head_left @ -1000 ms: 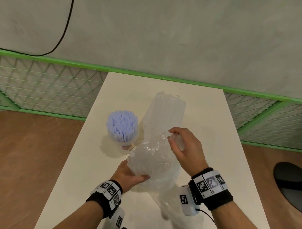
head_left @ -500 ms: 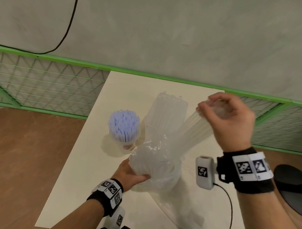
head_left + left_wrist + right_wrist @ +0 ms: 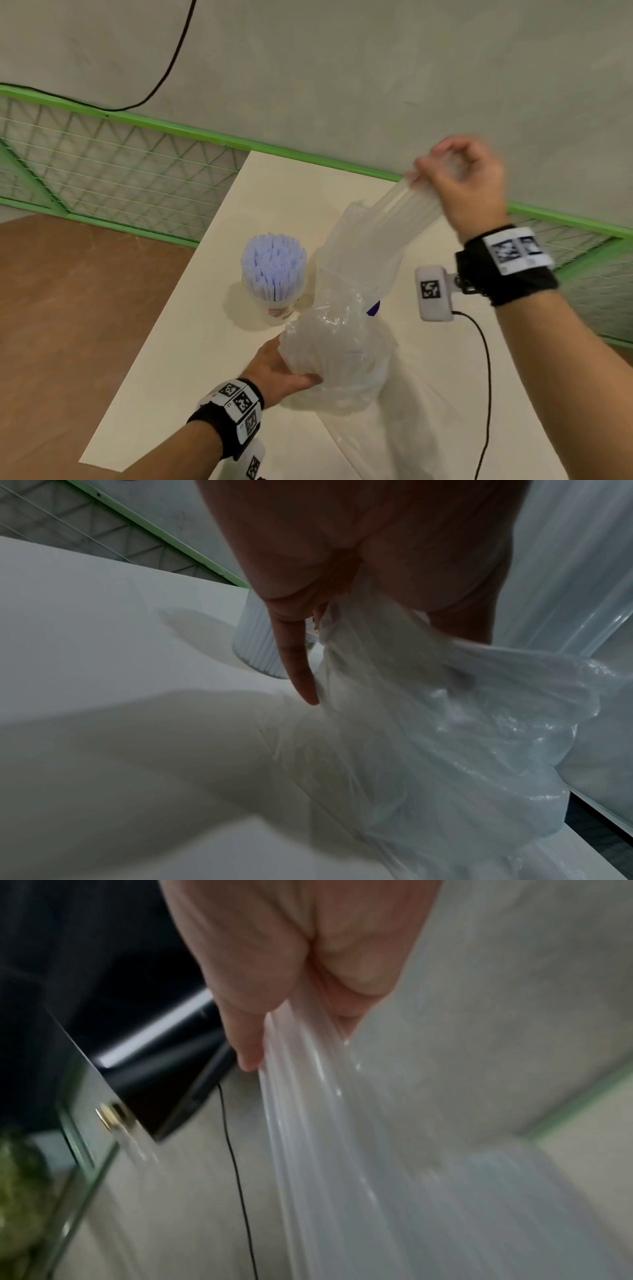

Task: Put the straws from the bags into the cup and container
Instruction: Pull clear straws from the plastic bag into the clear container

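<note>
Right hand [image 3: 469, 185] gripping clear straws [image 3: 404, 209] above the table's [image 3: 191, 342] far edge; left hand [image 3: 277, 370] clutching the bag [image 3: 339, 359].

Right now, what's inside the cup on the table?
The cup is packed with upright purple-white straws sticking out above its rim. Its bottom is hidden by the straws.

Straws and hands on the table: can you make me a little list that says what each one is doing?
left hand: grips the crumpled clear plastic bag low over the white table
right hand: holds a bundle of clear plastic straws, raised and slanting
container of blue-white straws: stands full, left of the bag
tall clear container: behind the bag, holds clear straws
</note>
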The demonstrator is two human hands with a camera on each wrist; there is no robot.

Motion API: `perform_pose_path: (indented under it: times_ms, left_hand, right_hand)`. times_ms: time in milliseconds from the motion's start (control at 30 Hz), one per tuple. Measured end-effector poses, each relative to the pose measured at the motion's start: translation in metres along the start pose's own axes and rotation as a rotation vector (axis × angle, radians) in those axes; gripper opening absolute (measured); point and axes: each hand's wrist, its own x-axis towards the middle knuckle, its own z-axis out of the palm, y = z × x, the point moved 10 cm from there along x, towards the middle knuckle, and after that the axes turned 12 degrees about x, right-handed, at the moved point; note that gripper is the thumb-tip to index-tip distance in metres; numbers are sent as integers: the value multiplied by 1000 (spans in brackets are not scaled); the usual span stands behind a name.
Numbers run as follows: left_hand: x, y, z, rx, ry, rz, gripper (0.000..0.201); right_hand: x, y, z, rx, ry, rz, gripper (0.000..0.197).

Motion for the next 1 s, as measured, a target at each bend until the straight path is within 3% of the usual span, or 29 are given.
perform_pose_path:
  times_ms: [100, 333, 433, 567, 700, 800, 1000]
  left_hand:
    - [-1, -1, 0, -20, 5, -13, 60]
    - [-5, 8, 1, -59, 4, -2, 60]
    - [-6, 9, 0, -56, 1, -9, 60]
    - [-6, 11, -1, -38, 8, -8, 58]
    - [-6, 11, -3, -3, 18, -5, 58]
    - [-6, 13, -3, 20, 18, 0, 57]
    - [-7, 14, -4, 20, 20, 6, 58]
  right_hand:
    - [-11, 71, 13, -195, -103, 195, 17]
    - [-36, 131, 39, -969, -621, 70, 29]
    - [-43, 137, 42, -1141, -734, 45, 40]
    - [-50, 134, 43, -1209, -798, 27, 56]
    - [-40, 123, 42, -1103, -683, 56, 63]
    - [-30, 128, 46, -1090, -639, 118, 82]
    - [-32, 151, 55, -1191, -712, 218, 91]
